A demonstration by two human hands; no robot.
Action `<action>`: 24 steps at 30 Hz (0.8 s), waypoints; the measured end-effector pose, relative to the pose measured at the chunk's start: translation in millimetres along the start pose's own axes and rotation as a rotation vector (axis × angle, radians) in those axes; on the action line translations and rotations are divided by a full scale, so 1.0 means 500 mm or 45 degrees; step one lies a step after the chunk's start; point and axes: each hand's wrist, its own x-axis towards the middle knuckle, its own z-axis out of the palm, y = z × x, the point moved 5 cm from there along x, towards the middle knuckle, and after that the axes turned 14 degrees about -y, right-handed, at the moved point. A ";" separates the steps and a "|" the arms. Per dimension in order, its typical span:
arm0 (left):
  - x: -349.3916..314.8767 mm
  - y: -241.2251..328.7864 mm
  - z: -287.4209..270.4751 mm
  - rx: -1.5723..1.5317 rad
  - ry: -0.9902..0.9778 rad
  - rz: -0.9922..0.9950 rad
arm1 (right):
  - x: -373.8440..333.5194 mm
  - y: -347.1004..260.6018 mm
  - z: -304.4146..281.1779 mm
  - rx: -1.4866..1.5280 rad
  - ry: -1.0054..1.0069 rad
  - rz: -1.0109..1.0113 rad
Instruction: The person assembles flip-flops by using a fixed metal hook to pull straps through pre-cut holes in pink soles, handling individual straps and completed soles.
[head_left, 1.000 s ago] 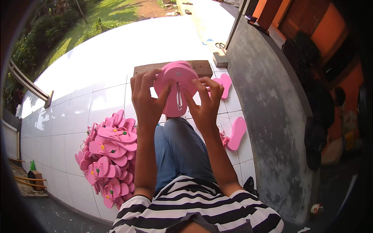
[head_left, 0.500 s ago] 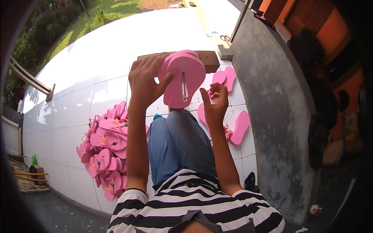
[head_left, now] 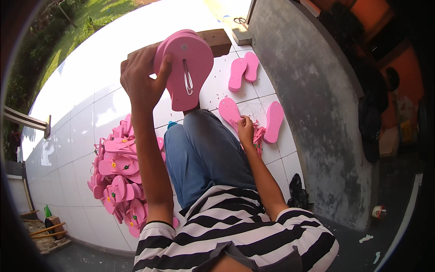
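Note:
My left hand (head_left: pixel 144 77) grips a pair of stacked pink flip-flop soles (head_left: pixel 195 59) from the left, thumb on the upper face, against a wooden block (head_left: pixel 220 41). A bent metal wire (head_left: pixel 188 80), shaped like a long paper clip, sits at the middle of the top sole. My right hand (head_left: pixel 246 131) is low by the floor, fingers drawn together, between a loose pink sole (head_left: pixel 229 109) and a heap of pink straps (head_left: pixel 258 137). What its fingertips hold, if anything, is too small to make out.
Finished pink flip-flops (head_left: pixel 120 165) with small flower trims lie heaped at the left. More pink soles (head_left: pixel 237 75) rest on the white tiles at the right, near a grey wall (head_left: pixel 308 113). Scissors (head_left: pixel 241 21) lie on a ledge; a black bag (head_left: pixel 297 192) is by my right elbow.
My right hand has moved down from beside the held soles to the straps on the floor, its fingers closing. My left hand still holds the soles; the whole view has shifted.

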 end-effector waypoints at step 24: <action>-0.018 -0.002 -0.008 -0.173 0.094 -0.059 | -0.025 -0.325 -0.230 0.751 -0.154 -0.609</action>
